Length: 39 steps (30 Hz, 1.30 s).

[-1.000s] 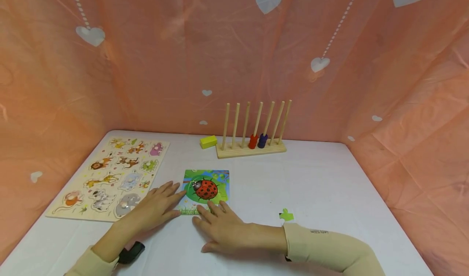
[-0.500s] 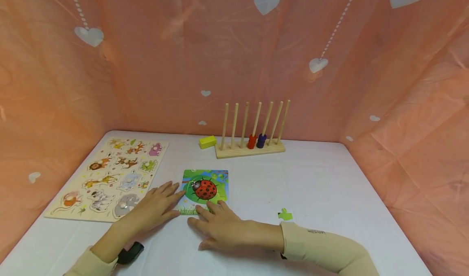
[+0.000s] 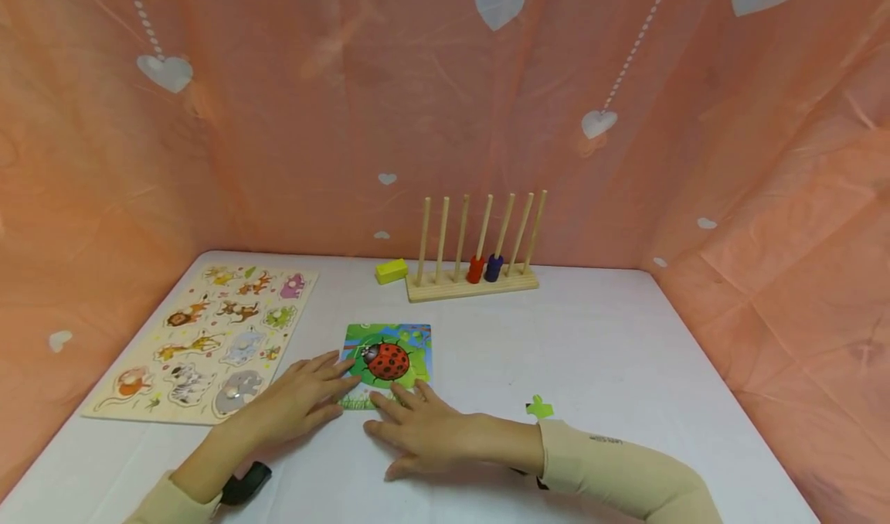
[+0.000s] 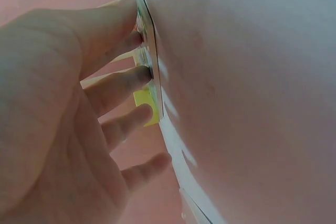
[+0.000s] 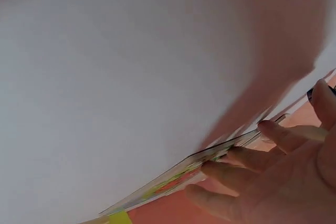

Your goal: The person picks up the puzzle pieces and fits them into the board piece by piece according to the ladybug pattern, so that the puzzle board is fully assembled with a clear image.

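Note:
A square ladybug jigsaw puzzle (image 3: 387,363) lies flat near the middle of the white table. My left hand (image 3: 295,400) rests at its left side, fingers spread and fingertips on its edge; the left wrist view shows these fingers (image 4: 121,88) against the thin board. Along the lower edge lies my right hand (image 3: 420,431), its fingertips touching the board, as the right wrist view also shows with the fingers (image 5: 231,174) extended. Neither hand grips anything. A loose green jigsaw piece (image 3: 538,407) lies to the right, just beyond the right forearm.
A wooden animal peg puzzle (image 3: 156,350) lies at the left, close to the left forearm. At the back stand a wooden rack (image 3: 473,286) with several upright pegs, carrying red and purple pieces, and a yellow block (image 3: 392,271). Pink curtains (image 3: 431,107) enclose the table.
The left fingers have slid slightly farther onto the ladybug puzzle. My right hand has shifted only slightly along the lower edge. The whole view has drifted a little.

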{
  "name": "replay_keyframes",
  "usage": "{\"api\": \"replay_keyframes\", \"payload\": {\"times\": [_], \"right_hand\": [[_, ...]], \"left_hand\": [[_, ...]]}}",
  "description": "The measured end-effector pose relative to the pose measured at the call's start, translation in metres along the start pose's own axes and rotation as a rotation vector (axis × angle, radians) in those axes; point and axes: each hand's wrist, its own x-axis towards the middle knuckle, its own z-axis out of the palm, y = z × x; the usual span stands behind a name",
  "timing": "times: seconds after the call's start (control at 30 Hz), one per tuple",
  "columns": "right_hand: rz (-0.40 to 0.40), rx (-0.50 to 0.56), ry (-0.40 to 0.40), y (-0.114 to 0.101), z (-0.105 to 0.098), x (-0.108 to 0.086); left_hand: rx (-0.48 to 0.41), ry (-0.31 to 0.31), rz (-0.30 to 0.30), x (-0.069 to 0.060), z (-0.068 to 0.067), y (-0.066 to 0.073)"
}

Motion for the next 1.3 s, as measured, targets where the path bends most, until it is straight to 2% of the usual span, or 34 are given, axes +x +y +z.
{"api": "replay_keyframes", "payload": {"times": [0.17, 0.37, 0.53, 0.63, 0.7, 0.8, 0.97, 1.13, 1.3], "right_hand": [[0.034, 0.057, 0.041, 0.014, -0.001, -0.016], [0.185, 0.175, 0.119, 0.056, -0.007, -0.058], [0.310, 0.300, 0.042, 0.086, -0.010, -0.098], [0.369, 0.369, -0.011, 0.092, -0.009, -0.115], [0.387, 0.402, -0.012, 0.095, -0.005, -0.122], [0.390, 0.419, 0.023, 0.097, 0.001, -0.129], [0.393, 0.382, 0.075, 0.097, 0.006, -0.131], [0.400, 0.383, 0.080, 0.097, 0.008, -0.131], [0.402, 0.426, 0.076, 0.096, 0.008, -0.132]], "left_hand": [[0.000, -0.001, 0.014, 0.000, -0.001, 0.002], [-0.005, -0.012, 0.017, 0.003, -0.002, 0.003], [0.002, -0.016, 0.014, 0.003, -0.002, 0.003], [0.007, -0.019, 0.001, 0.002, -0.001, 0.003], [0.010, -0.021, -0.005, 0.002, 0.000, 0.003], [0.012, -0.023, -0.016, 0.001, -0.001, 0.003], [0.015, -0.020, -0.019, 0.002, -0.001, 0.003], [0.011, -0.023, -0.021, 0.002, -0.002, 0.003], [0.011, -0.023, -0.018, 0.002, -0.003, 0.003]]}}
